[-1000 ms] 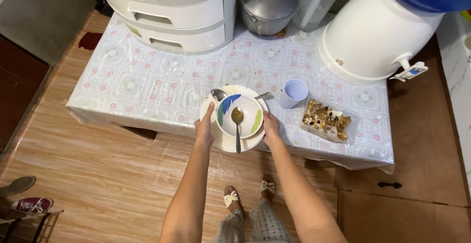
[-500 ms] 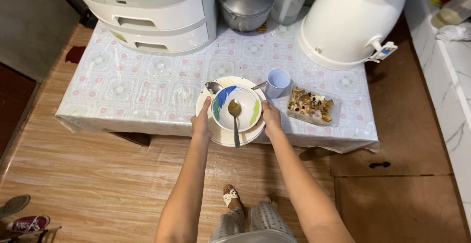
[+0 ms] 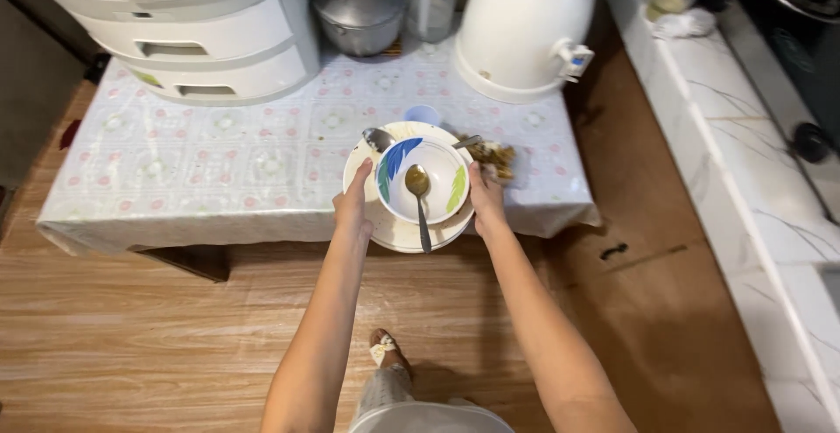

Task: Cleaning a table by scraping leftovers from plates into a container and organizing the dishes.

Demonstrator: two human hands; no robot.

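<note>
The stack of dishes is lifted and held over the front edge of the table. A white bowl with blue and green leaf marks sits on a cream plate, and a spoon lies in the bowl with its handle toward the person. A second spoon rests on the far rim of the plate.

The left hand grips the left rim of the plate, with the fingers closed on it. The right hand does the same on the right rim.

Just behind the plate, a pale blue cup and a clear container of food scraps stand on the table, so I judge the clearing is only partly done. Farther behind the plate are a white drawer unit, a metal pot and a white water dispenser.
</note>
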